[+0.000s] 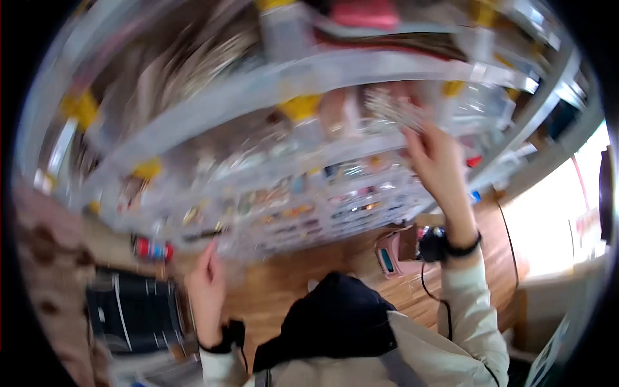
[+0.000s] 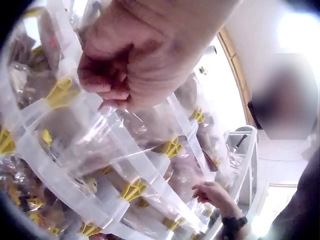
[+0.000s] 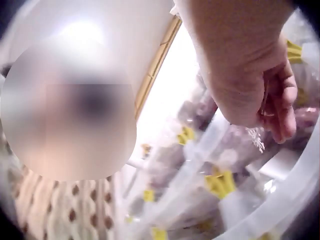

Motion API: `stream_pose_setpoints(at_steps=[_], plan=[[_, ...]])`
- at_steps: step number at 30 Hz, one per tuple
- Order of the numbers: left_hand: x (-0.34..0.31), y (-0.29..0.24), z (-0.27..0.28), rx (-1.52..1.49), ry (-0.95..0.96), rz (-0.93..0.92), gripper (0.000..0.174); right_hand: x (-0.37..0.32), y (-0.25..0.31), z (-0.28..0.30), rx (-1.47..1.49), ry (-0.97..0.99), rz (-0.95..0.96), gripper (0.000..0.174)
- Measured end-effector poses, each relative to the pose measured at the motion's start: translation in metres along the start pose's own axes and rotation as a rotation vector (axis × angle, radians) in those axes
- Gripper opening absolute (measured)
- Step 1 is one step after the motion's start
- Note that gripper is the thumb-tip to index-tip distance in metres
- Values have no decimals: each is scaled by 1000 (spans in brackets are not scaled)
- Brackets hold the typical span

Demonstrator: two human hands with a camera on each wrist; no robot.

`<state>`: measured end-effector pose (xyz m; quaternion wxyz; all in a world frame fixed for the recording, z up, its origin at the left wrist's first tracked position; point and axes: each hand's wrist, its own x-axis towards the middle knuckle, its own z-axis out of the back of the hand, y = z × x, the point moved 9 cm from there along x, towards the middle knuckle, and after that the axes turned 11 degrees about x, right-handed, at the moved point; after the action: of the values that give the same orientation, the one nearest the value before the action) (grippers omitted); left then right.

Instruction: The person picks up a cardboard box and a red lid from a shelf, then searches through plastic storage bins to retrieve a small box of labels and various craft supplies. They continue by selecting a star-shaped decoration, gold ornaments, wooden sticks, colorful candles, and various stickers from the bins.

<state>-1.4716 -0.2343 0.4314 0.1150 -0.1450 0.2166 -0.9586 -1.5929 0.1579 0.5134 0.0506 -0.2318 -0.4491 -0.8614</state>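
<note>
In the head view my right hand (image 1: 438,158) is raised to the upper bins, its fingertips at a bundle of thin white branching pieces (image 1: 390,106). The right wrist view shows curled fingers of the right hand (image 3: 277,102), with the white pieces (image 3: 257,140) just beneath the fingertips. Lower and to the left, my left hand (image 1: 207,284) is in front of the lower bins. Seen from its wrist, the left hand (image 2: 135,60) has curled fingers pinching a clear plastic bag (image 2: 95,140), which hangs over the bins. Blur hides the finer detail.
A white shelf rack (image 1: 245,84) with yellow clips (image 1: 300,106) holds many bagged goods. Small drawers (image 1: 361,203) are below. On the wooden floor (image 1: 271,284) are a pink box (image 1: 390,255) and a dark crate (image 1: 135,309). A red can (image 1: 153,248) lies at left.
</note>
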Motion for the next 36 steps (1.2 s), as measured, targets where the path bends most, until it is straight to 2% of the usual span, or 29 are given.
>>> stream_pose_setpoints(at_steps=[1,2,3,4,7,9,10,11,12,13,14,15,17,20,22,24,25,27,28,30,31,33,34,36], plan=[[0,-10,5,64,-47,-36,28,-27,8,-8,191,54,-77,19],[0,-20,4,133,-81,-72,32,-53,23,-18,324,116,-1,12],[0,-25,0,171,-165,-132,35,-77,39,-33,407,234,-21,7],[-1,-34,-6,204,-242,-224,38,-98,52,-47,401,333,167,3],[1,-55,-16,235,-290,-263,38,-127,94,-86,387,534,402,6],[7,-58,-22,180,-233,-228,39,-133,101,-100,339,535,476,7],[10,-59,-25,177,-241,-237,39,-137,103,-110,293,551,540,9],[12,-59,-27,152,-269,-257,40,-140,106,-114,213,489,646,10],[13,-61,-26,127,-295,-271,42,-142,102,-119,213,490,648,10],[13,-61,-26,127,-296,-267,42,-147,101,-127,56,482,712,16],[16,-58,-30,77,-219,-231,44,-152,99,-133,-100,473,771,23],[15,-56,-35,29,-142,-191,47,-154,98,-135,-95,482,771,23],[13,-63,-34,1,-126,-194,51,-154,97,-142,-229,454,806,26],[7,-61,-36,-68,-103,-194,57,-134,101,-132,-204,380,733,27],[4,-60,-37,-113,-89,-191,59,-131,101,-133,-175,408,715,27],[5,-58,-36,-170,-86,-146,59,-145,100,-149,-305,529,861,26],[5,-58,-37,-172,-84,-150,59,-146,99,-151,-308,526,859,26],[6,-56,-40,-207,-73,-121,58,-158,104,-156,-271,542,992,25],[5,-58,-40,-210,-70,-123,58,-160,102,-159,-276,543,989,25],[6,-60,-45,-271,-34,-95,55,-147,82,-170,-295,640,669,17],[5,-61,-48,-274,-31,-101,55,-144,86,-168,-299,636,664,17],[3,-57,-53,-322,-88,-98,50,-128,74,-167,-156,764,314,21],[4,-56,-55,-324,-87,-102,50,-126,75,-166,-158,760,311,21],[6,-48,-56,-325,-94,-51,47,-118,71,-161,149,730,137,22]])
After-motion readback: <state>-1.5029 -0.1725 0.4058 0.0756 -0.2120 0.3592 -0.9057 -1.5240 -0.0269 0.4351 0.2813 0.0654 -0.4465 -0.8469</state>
